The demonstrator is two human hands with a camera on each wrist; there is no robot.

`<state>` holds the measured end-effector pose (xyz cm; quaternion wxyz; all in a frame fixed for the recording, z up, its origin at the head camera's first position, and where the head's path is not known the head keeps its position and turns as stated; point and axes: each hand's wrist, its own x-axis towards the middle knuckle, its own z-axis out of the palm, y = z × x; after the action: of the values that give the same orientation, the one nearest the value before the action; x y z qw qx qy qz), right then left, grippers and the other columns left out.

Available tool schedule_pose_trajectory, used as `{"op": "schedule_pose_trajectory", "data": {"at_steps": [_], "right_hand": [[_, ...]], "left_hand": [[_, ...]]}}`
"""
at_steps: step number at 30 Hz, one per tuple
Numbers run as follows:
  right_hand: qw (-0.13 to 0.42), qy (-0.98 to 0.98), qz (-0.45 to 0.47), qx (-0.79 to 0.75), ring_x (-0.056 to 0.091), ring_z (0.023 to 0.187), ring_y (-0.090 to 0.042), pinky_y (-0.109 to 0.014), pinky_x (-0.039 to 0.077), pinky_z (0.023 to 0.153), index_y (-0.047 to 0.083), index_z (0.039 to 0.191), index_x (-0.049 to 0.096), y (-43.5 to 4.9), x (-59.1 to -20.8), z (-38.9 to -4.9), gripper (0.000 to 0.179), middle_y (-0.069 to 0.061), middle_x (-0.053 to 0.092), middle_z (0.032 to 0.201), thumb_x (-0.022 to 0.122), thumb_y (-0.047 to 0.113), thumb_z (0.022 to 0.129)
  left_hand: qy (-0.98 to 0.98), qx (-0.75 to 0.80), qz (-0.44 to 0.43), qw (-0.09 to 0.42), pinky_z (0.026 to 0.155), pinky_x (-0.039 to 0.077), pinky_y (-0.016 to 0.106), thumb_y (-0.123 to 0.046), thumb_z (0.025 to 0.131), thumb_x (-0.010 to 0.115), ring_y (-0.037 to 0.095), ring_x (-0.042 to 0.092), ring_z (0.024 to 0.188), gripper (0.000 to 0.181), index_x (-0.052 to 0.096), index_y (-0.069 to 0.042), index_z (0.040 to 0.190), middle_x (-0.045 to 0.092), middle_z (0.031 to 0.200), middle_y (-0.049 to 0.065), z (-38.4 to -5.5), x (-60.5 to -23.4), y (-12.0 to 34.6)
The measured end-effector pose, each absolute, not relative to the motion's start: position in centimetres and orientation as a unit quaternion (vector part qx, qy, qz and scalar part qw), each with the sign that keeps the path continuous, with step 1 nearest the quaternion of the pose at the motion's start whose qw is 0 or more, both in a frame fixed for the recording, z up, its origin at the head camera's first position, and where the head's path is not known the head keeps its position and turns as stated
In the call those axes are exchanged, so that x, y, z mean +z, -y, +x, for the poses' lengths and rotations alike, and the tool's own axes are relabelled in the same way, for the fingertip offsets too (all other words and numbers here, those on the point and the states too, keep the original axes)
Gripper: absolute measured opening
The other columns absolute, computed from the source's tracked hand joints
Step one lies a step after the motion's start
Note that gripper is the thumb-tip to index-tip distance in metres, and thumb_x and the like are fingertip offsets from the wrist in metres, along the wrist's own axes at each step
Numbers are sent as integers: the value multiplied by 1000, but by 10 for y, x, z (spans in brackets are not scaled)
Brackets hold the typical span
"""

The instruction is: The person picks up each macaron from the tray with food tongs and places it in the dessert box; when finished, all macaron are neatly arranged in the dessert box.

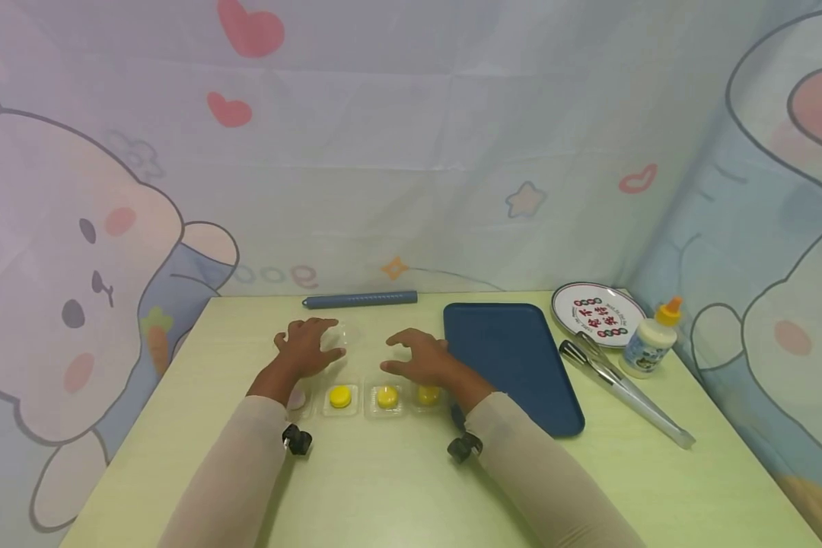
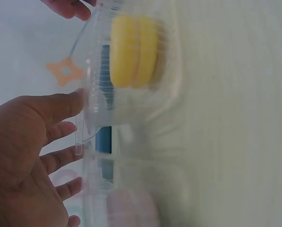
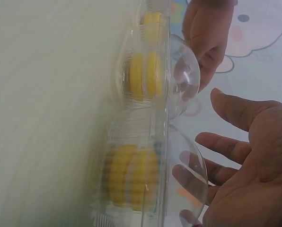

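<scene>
Four clear plastic boxes stand in a row: one holds a pale pink macaron (image 1: 297,398), the others a yellow macaron (image 1: 340,396), a second yellow macaron (image 1: 387,396) and a third yellow macaron (image 1: 428,395). Domed lids cover the two right boxes, including the nearest dome (image 3: 193,165). Behind the row, my left hand (image 1: 304,348) spreads thumb and fingers around a loose clear lid (image 2: 79,137); contact is unclear. My right hand (image 1: 425,359) hovers behind the right boxes, fingers apart and holding nothing.
A dark blue tray (image 1: 514,365) lies right of the boxes. Farther right are metal tongs (image 1: 630,396), a printed plate (image 1: 599,313) and a white squeeze bottle (image 1: 649,342) with a yellow cap. A blue-grey rod (image 1: 359,300) lies along the table's back edge, before the printed curtain.
</scene>
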<state>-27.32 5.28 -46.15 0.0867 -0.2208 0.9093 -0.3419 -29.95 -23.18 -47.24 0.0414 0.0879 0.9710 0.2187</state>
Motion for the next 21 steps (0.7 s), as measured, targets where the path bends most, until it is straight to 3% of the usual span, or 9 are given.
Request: {"op": "schedule_pose_trajectory", "data": {"at_steps": [10,16,21], "right_hand": [[83,-907,-230,-341,59,146,-36,-70,34,118,11,156,58,-51,-460,-277,60,-11,59,161,70,42,107],[95,-895,-234,-368,61,144,-36,-77,27,122,9,165,45,-49,-459,-276,67,-14,63,156,69,37,108],[90,-889,-245,-377,66,137,-33,-81,22,124,8,168,37,-48,-461,-275,71,-10,68,149,68,32,109]], "left_hand": [[-956,250,156,0,118,17,82,-32,103,76,54,32,156,68,50,-16,163,45,170,18,-284,-467,230],[-935,293,200,5,122,21,83,-24,99,81,48,49,149,70,51,-14,162,47,169,17,-273,-462,226],[-914,334,230,0,114,48,71,-10,95,85,39,69,123,75,51,-10,161,51,165,16,-269,-462,225]]}}
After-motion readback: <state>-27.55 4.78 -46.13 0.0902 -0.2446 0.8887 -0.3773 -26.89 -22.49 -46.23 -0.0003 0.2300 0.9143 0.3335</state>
